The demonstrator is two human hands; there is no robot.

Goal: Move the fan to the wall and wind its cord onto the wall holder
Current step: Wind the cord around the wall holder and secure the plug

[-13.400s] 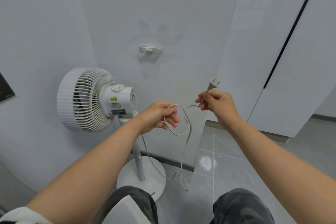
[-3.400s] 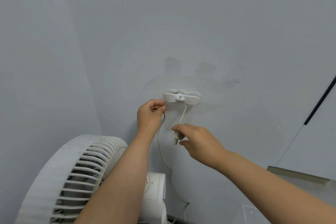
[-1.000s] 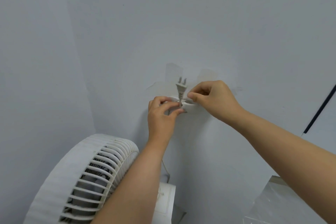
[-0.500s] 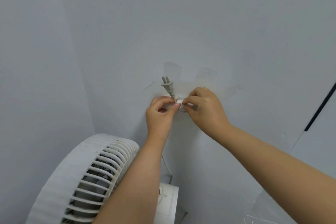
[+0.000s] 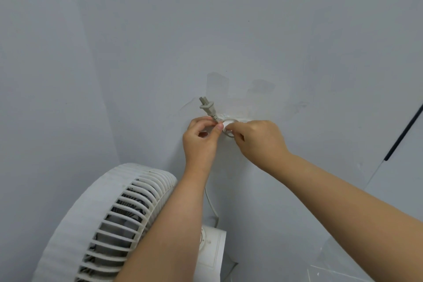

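White fan at lower left, close against the wall; its cord rises behind the left forearm; left hand pinches the cord just below the plug, which points up and left; right hand pinches a cord loop on the wall holder.

The white plastic wall holder is largely covered by the left hand and the right hand; only a round centre section shows between them. The thin white power cord passes behind the left wrist, which hides part of its run. The white plastic fan is cut off by the bottom edge. The left forearm covers part of its slatted grille and its motor housing.
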